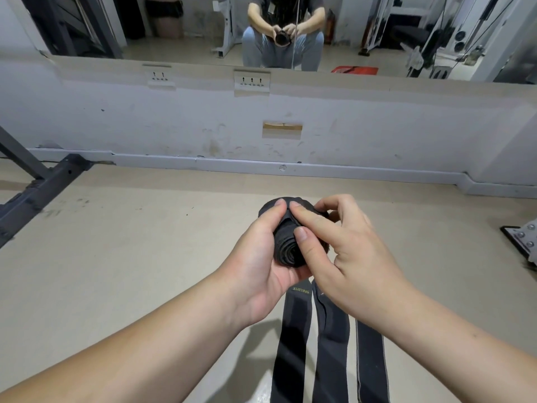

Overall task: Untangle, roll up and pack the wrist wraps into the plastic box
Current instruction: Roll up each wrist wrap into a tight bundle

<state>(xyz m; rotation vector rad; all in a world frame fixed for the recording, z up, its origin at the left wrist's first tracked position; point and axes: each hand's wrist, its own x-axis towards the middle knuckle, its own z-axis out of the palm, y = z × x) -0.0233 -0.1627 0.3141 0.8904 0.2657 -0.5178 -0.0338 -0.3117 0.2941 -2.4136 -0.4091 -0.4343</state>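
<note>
The left thumb (276,210) lies flat over the top of the rolled wrap (286,250), its tip almost touching the tip of the right forefinger (305,215), which stretches straight along the same top edge. The right thumb (303,242) presses on the near end of the roll, where the black layers show as a spiral, so thumb and forefinger pinch the outer layer between them. The remaining right fingers curl over the roll's far right side. The left fingers pass beneath the roll and are hidden by it; how they lie cannot be told.

The left hand (258,263) cups the roll from the left and below, palm turned inward. The right hand (357,257) comes over it from the right, its back facing up. Both bare forearms run from the roll toward the lower corners of the view.

The roll is held in the air above the pale floor (130,242). Under it, three loose wraps (331,344) run as flat black strips toward the bottom edge, side by side; the left one carries the word XUEYING. Beyond the roll stands a scuffed white wall (189,126) with a mirror (189,39) above, which reflects the seated person holding the roll. Far left of the roll, a dark steel frame (43,184) rests on the floor.
</note>
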